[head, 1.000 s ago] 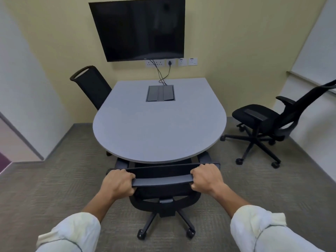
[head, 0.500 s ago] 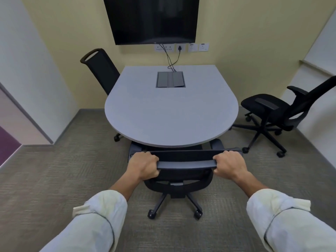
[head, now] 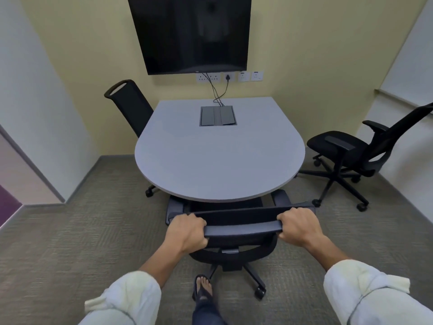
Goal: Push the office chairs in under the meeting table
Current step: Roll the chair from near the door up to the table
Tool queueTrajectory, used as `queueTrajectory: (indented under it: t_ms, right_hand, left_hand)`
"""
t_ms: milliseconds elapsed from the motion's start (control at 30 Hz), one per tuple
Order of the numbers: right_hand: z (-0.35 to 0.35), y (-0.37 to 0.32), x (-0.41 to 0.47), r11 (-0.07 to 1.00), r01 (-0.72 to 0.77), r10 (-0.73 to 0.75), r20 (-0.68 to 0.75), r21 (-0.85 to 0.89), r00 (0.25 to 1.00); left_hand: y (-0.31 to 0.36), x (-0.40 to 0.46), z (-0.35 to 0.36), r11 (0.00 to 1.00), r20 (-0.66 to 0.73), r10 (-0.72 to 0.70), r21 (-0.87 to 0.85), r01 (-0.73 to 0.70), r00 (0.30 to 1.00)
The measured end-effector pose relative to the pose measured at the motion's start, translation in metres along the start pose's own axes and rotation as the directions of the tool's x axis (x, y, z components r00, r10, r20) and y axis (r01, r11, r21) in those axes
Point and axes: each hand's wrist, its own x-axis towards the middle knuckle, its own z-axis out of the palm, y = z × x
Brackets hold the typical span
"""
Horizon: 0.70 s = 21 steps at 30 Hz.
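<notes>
A black office chair (head: 236,247) stands right in front of me, its seat tucked under the near rounded edge of the grey meeting table (head: 220,160). My left hand (head: 187,232) grips the left end of its top backrest bar and my right hand (head: 297,227) grips the right end. A second black chair (head: 131,106) sits close against the table's far left side. A third black chair (head: 351,151) stands apart from the table on the right, turned toward it, near the wall.
A dark screen (head: 192,34) hangs on the yellow wall behind the table, with cables running down into a grey cable box (head: 218,116) in the tabletop. White walls close in on both sides. My sandalled foot (head: 202,289) rests on the grey carpet behind the chair's wheeled base.
The near chair has rolled forward so its seat now lies further under the table edge. I have stepped closer, and my foot has come into view.
</notes>
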Motion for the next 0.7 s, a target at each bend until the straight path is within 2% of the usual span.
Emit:
queueTrajectory:
  t_ms: [233, 400, 700]
  right_hand:
    - [0.007, -0.005, -0.012, 0.998, 0.029, -0.034, -0.087, -0.051, 0.996]
    - [0.009, 0.004, -0.007, 0.998, 0.014, -0.02, -0.094, -0.062, 0.995]
    - [-0.001, 0.048, 0.058, 0.999, 0.001, -0.002, -0.046, -0.041, 0.999]
  left_hand:
    - [0.002, -0.011, 0.005, 1.0, 0.07, 0.011, -0.014, -0.01, 0.997]
    - [0.007, 0.0, 0.009, 1.0, 0.061, 0.009, -0.009, -0.009, 0.998]
    - [0.004, 0.081, 0.001, 1.0, 0.048, -0.025, 0.012, 0.025, 0.999]
